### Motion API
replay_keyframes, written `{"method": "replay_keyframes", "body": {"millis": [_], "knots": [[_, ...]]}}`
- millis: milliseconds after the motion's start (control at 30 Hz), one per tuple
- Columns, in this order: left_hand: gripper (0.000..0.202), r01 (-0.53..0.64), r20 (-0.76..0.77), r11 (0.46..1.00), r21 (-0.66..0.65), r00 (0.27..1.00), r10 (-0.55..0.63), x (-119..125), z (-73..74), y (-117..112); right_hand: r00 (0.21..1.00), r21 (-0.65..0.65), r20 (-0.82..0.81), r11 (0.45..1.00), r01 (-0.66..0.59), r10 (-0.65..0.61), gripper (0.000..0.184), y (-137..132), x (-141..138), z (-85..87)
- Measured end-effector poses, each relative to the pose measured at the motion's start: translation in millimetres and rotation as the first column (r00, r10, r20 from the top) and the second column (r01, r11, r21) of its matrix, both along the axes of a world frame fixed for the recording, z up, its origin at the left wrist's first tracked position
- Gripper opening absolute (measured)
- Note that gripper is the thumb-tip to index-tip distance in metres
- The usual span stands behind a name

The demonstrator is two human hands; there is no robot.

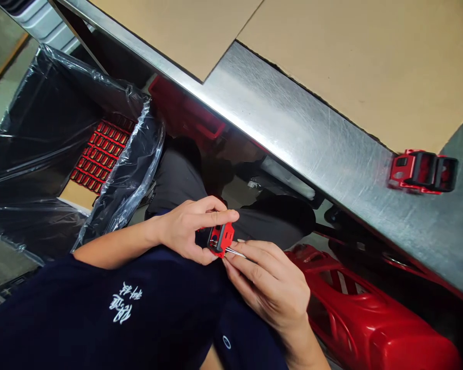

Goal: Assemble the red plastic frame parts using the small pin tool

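My left hand (193,226) is closed around a small red and black plastic part (226,237), held over my lap with its open black-rimmed side showing. A bit of shiny metal shows inside the part. Between the fingertips of my right hand (272,280) is a thin metal rod (235,252), pinched so that its far end meets the lower edge of the red and black part. Whether that end goes into the part, I cannot tell. Another red and black plastic piece (412,170), or several set side by side, rests on the metal tabletop at the right.
A bin lined with clear plastic (19,169) stands at left, with rows of red parts (100,154) and cardboard (78,196) inside. Cardboard sheets (351,61) cover part of the metal table (293,123). A red plastic stool (374,313) is at lower right; a red crate (185,110) sits under the table.
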State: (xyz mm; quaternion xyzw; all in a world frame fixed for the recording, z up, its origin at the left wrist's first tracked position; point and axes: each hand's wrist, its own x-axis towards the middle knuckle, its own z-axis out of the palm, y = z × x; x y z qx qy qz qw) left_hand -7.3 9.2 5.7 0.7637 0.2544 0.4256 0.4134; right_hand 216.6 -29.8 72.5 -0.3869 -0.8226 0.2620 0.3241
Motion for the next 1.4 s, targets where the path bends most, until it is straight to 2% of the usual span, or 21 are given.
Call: {"method": "replay_keyframes", "body": {"millis": [133, 233, 300, 367, 400, 467, 533, 567, 600, 667, 700, 733, 800, 833, 867, 900, 933, 1000, 1100, 1233, 1400], "knots": [[0.093, -0.046, 0.004, 0.999, -0.007, 0.999, 0.046, 1, -1.3, -1, 1.0, 0.006, -0.012, 1.0, 0.006, -0.006, 0.023, -1, -3, 0.3], [0.087, -0.076, 0.03, 0.997, -0.013, 0.997, 0.076, 0, -1.2, -1, 0.998, 0.02, -0.029, 0.998, 0.054, -0.054, 0.024, -2, -4, 0.5], [0.086, -0.089, 0.06, 0.996, -0.01, 0.994, 0.089, -2, -1.3, 0, 0.992, 0.032, -0.013, 0.992, 0.122, -0.122, 0.024, 2, 1, -2.1], [0.085, -0.097, 0.111, 0.995, -0.025, 0.989, 0.099, -5, -1.8, 0, 0.967, 0.084, -0.004, 0.963, 0.255, -0.256, 0.025, 15, 11, -8.8], [0.086, -0.095, 0.145, 0.994, -0.048, 0.984, 0.101, -7, -2.2, -1, 0.938, 0.124, -0.005, 0.931, 0.344, -0.347, 0.023, 26, 17, -13.8], [0.086, -0.076, 0.223, 0.99, -0.118, 0.97, 0.101, -8, -2.7, -3, 0.838, 0.21, -0.011, 0.818, 0.536, -0.546, 0.016, 60, 31, -26.3], [0.087, -0.05, 0.279, 0.983, -0.174, 0.955, 0.098, -8, -2.5, -6, 0.733, 0.264, 0.057, 0.718, 0.644, -0.678, 0.01, 103, 46, -38.9], [0.087, -0.042, 0.29, 0.982, -0.184, 0.952, 0.095, -7, -1.9, -7, 0.701, 0.26, 0.12, 0.704, 0.661, -0.703, 0.011, 125, 53, -43.8], [0.088, -0.039, 0.295, 0.983, -0.182, 0.951, 0.092, -7, -1.0, -8, 0.658, 0.281, 0.117, 0.66, 0.696, -0.744, 0.017, 145, 58, -46.9], [0.09, -0.055, 0.279, 0.986, -0.158, 0.955, 0.098, -6, 1.4, -9, 0.642, 0.273, 0.117, 0.646, 0.713, -0.757, 0.023, 171, 61, -46.3], [0.092, -0.073, 0.256, 0.988, -0.14, 0.961, 0.107, -6, 2.8, -9, 0.657, 0.279, 0.096, 0.653, 0.704, -0.748, 0.021, 174, 58, -42.6], [0.093, -0.103, 0.225, 0.987, -0.124, 0.966, 0.129, -6, 4.1, -9, 0.676, 0.274, 0.069, 0.665, 0.694, -0.734, 0.018, 170, 52, -37.2], [0.094, -0.18, 0.141, 0.981, -0.079, 0.972, 0.19, -8, 6.0, -9, 0.721, 0.206, 0.001, 0.706, 0.678, -0.693, 0.006, 144, 34, -24.2], [0.095, -0.215, 0.098, 0.976, -0.034, 0.971, 0.217, -9, 6.4, -9, 0.731, 0.116, -0.065, 0.723, 0.681, -0.679, 0.004, 124, 23, -18.0], [0.095, -0.241, 0.06, 0.97, 0.021, 0.969, 0.239, -10, 6.4, -8, 0.769, -0.03, -0.122, 0.777, 0.629, -0.627, 0.007, 103, 13, -12.9], [0.096, -0.253, 0.032, 0.964, 0.083, 0.967, 0.251, -10, 6.0, -7, 0.868, -0.23, -0.13, 0.866, 0.443, -0.479, 0.008, 83, 3, -9.2], [0.097, -0.251, 0.014, 0.957, 0.143, 0.968, 0.252, -10, 5.1, -6, 0.918, -0.387, -0.153, 0.877, 0.284, -0.365, 0.009, 64, -6, -7.0], [0.094, -0.221, 0.004, 0.946, 0.235, 0.974, 0.226, -9, 2.8, -3, 0.94, -0.6, -0.197, 0.792, 0.11, -0.28, 0.015, 38, -20, -6.8], [0.085, -0.185, 0.006, 0.937, 0.297, 0.981, 0.192, -5, -0.6, 0, 0.913, -0.731, -0.211, 0.676, 0.089, -0.349, 0.016, 23, -29, -12.5], [0.074, -0.152, -0.046, 0.933, 0.326, 0.983, 0.176, 0, -2.2, 1, 0.898, -0.77, -0.192, 0.628, 0.112, -0.396, 0.012, 23, -27, -16.7], [0.069, -0.146, -0.06, 0.926, 0.348, 0.982, 0.178, 3, -2.1, 2, 0.886, -0.812, -0.176, 0.572, 0.116, -0.43, 0.009, 23, -25, -12.6]]}}
